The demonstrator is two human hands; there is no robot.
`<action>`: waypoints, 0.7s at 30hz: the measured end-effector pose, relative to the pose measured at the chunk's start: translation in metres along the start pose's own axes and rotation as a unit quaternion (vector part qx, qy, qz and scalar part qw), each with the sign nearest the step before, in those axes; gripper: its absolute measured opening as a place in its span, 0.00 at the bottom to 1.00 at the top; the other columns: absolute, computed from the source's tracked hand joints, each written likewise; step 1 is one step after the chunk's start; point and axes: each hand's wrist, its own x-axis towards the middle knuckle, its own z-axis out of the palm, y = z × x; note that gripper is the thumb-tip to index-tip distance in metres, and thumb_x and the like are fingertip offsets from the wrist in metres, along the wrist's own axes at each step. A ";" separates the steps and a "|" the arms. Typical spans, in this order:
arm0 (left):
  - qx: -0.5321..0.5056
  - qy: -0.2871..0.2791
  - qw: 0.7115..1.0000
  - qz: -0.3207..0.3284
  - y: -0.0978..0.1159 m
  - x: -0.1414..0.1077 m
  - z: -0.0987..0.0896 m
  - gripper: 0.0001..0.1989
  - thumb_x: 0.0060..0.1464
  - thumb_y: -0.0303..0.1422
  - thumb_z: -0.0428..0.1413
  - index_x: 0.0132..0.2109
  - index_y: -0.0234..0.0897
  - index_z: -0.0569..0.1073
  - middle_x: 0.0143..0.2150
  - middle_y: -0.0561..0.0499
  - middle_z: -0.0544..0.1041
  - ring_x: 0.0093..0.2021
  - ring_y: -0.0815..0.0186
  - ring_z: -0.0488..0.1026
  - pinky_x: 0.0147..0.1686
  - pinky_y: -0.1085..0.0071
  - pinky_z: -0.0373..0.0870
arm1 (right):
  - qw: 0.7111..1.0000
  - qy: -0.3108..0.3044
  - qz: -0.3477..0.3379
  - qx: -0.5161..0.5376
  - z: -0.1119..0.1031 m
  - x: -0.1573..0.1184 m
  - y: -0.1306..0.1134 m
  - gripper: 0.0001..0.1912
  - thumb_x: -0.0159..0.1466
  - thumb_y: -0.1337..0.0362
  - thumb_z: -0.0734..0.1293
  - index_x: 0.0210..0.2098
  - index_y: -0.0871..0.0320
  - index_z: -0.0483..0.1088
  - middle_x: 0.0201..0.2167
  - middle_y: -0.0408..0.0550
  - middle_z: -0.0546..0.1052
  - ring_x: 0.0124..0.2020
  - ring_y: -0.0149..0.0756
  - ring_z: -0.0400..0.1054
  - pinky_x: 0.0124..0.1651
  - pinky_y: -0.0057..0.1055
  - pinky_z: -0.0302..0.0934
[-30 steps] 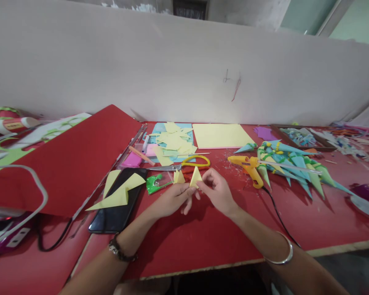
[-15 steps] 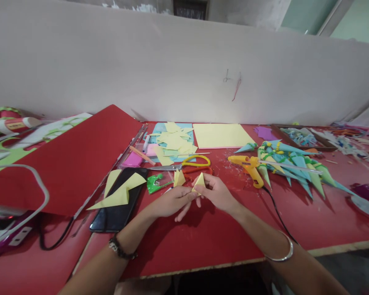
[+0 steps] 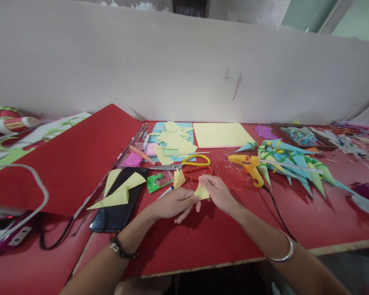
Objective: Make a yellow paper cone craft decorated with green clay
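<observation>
Between my hands is a small folded piece of yellow paper [image 3: 202, 192]. My left hand [image 3: 174, 203] pinches its left side between thumb and fingers. From the right, my right hand [image 3: 219, 191] closes on the paper's upper edge, its fingertips partly covering it. Just beyond my left hand stands another folded yellow paper piece [image 3: 179, 178]. Scissors [image 3: 197, 160] with one yellow and one red handle lie past both hands. A green plastic packet [image 3: 155, 183] rests left of the folded piece.
A yellow glue gun [image 3: 248, 166] lies to the right, its cord trailing forward, beside blue and green paper cones [image 3: 298, 164]. Left are a black phone [image 3: 113, 219] under yellow cut-outs and a large red sheet [image 3: 80, 159]. Yellow scraps [image 3: 175, 141] and a yellow sheet [image 3: 223, 136] lie behind.
The yellow paper in my hands has tipped from a point standing upward to a lower, flatter position. My right fingers have shifted onto its top edge; my left hand barely moved.
</observation>
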 end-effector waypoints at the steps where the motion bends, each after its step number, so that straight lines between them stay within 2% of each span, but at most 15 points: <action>1: -0.001 -0.002 1.000 0.001 0.000 0.000 0.000 0.19 0.58 0.41 0.40 0.31 0.33 0.68 0.09 0.61 0.62 0.12 0.77 0.57 0.19 0.82 0.58 | 1.000 0.009 0.003 0.000 0.000 0.000 0.000 0.23 0.58 0.47 0.57 0.18 0.58 0.57 0.11 0.36 0.59 0.13 0.23 0.53 0.17 0.22 0.47; 4: -0.013 -0.002 1.000 0.007 0.000 0.001 0.001 0.19 0.59 0.41 0.40 0.31 0.33 0.68 0.09 0.61 0.62 0.12 0.77 0.57 0.19 0.82 0.58 | 0.999 0.034 0.015 0.011 0.001 0.001 0.001 0.25 0.58 0.44 0.55 0.17 0.58 0.59 0.09 0.37 0.59 0.12 0.24 0.53 0.16 0.22 0.47; 6: -0.025 0.025 0.999 0.013 -0.001 0.002 0.002 0.19 0.58 0.41 0.40 0.31 0.33 0.67 0.09 0.61 0.63 0.11 0.77 0.57 0.18 0.81 0.58 | 0.999 0.037 0.019 0.012 0.001 0.001 -0.001 0.27 0.58 0.43 0.53 0.16 0.58 0.58 0.09 0.38 0.59 0.12 0.24 0.52 0.15 0.23 0.47; 8: -0.039 0.077 0.996 0.027 -0.004 0.003 0.001 0.18 0.58 0.42 0.40 0.30 0.34 0.66 0.09 0.61 0.62 0.10 0.77 0.56 0.16 0.81 0.55 | 1.000 0.009 0.006 0.000 0.000 -0.001 -0.004 0.26 0.59 0.43 0.53 0.18 0.58 0.60 0.10 0.38 0.60 0.12 0.24 0.52 0.15 0.22 0.47; 11: -0.057 0.129 0.989 0.041 -0.007 0.005 0.000 0.18 0.57 0.44 0.41 0.28 0.35 0.63 0.09 0.62 0.61 0.09 0.77 0.55 0.12 0.82 0.51 | 0.997 -0.039 -0.033 -0.054 -0.001 -0.003 -0.008 0.21 0.58 0.48 0.58 0.22 0.59 0.64 0.15 0.39 0.65 0.15 0.23 0.54 0.19 0.21 0.49; 17: -0.046 0.146 0.988 0.034 -0.006 0.004 -0.001 0.18 0.56 0.42 0.41 0.27 0.35 0.64 0.08 0.62 0.61 0.08 0.78 0.53 0.11 0.82 0.48 | 0.992 -0.048 -0.043 -0.111 -0.001 -0.006 -0.009 0.20 0.63 0.55 0.54 0.21 0.60 0.64 0.12 0.38 0.62 0.14 0.22 0.54 0.19 0.21 0.48; 21: -0.037 0.178 0.983 0.025 -0.008 0.006 -0.002 0.20 0.55 0.43 0.43 0.23 0.34 0.64 0.07 0.61 0.59 0.07 0.79 0.51 0.10 0.82 0.45 | 0.993 -0.052 -0.030 -0.103 -0.001 -0.004 -0.006 0.19 0.63 0.55 0.53 0.23 0.59 0.61 0.13 0.38 0.66 0.12 0.22 0.54 0.17 0.21 0.49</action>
